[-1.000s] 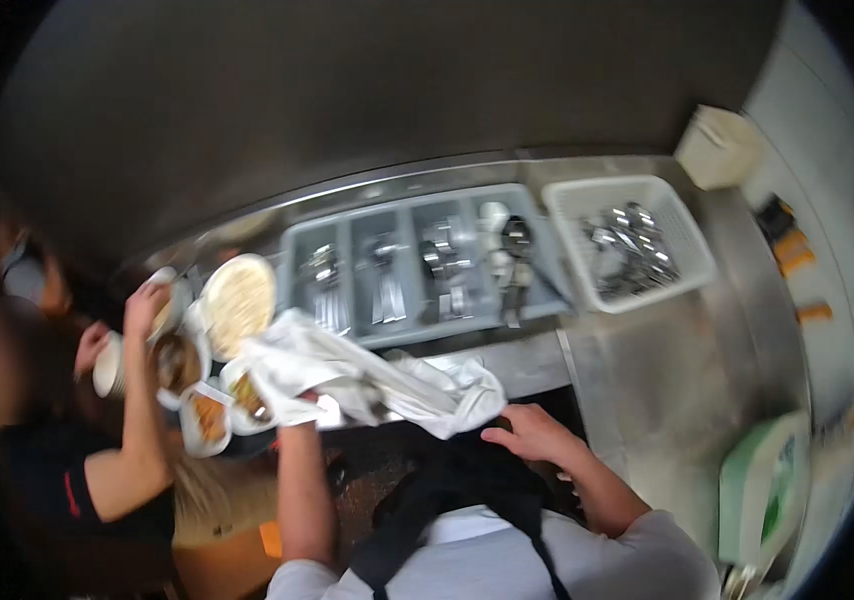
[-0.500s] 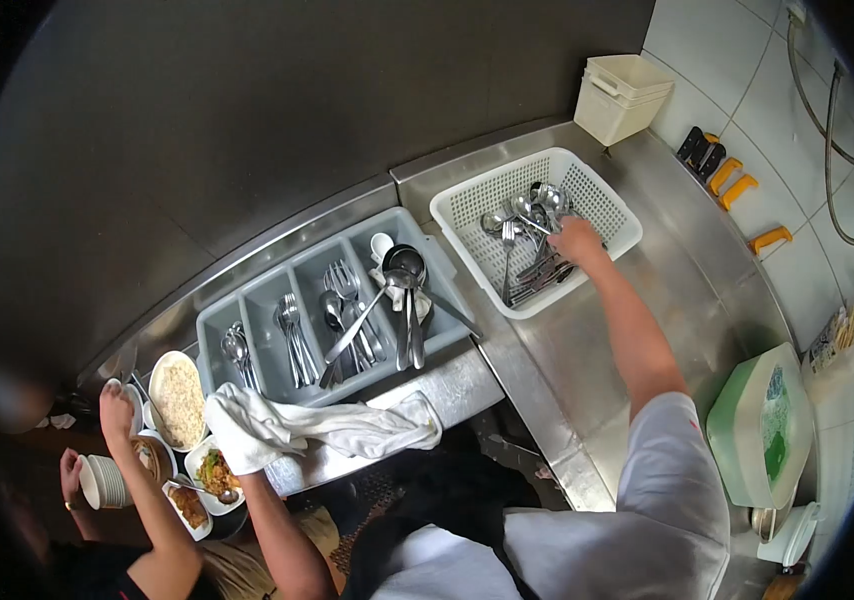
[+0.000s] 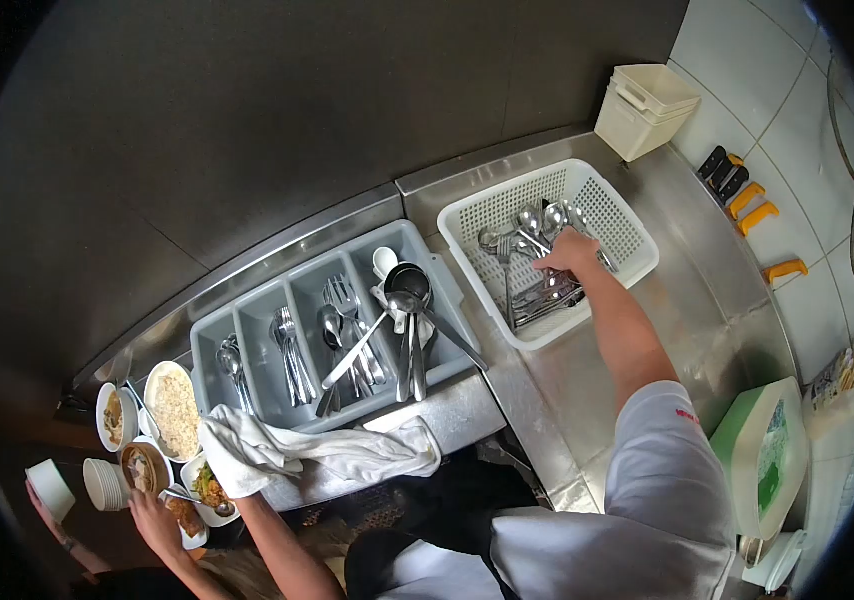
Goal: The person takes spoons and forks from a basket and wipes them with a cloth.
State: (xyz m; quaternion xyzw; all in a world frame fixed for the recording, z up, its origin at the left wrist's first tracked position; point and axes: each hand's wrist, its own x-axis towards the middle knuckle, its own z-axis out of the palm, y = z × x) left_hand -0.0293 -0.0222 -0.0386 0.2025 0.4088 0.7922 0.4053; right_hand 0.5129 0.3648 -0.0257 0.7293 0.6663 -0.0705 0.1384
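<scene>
Kitchen ctr.: R hand (image 3: 575,252) dips into white perforated basket (image 3: 517,195), fingers curled amid loose metal cutlery (image 3: 545,297); can't tell if closed on any pc. Light pinch on handles, w/ fork tines kept clear, would suit best. Cutlery lies directly under hand & just beside it, both sides. L hand hidden under white towel (image 3: 282,455), nr. grey cutlery tray (image 3: 307,320); grip can't be told.
</scene>
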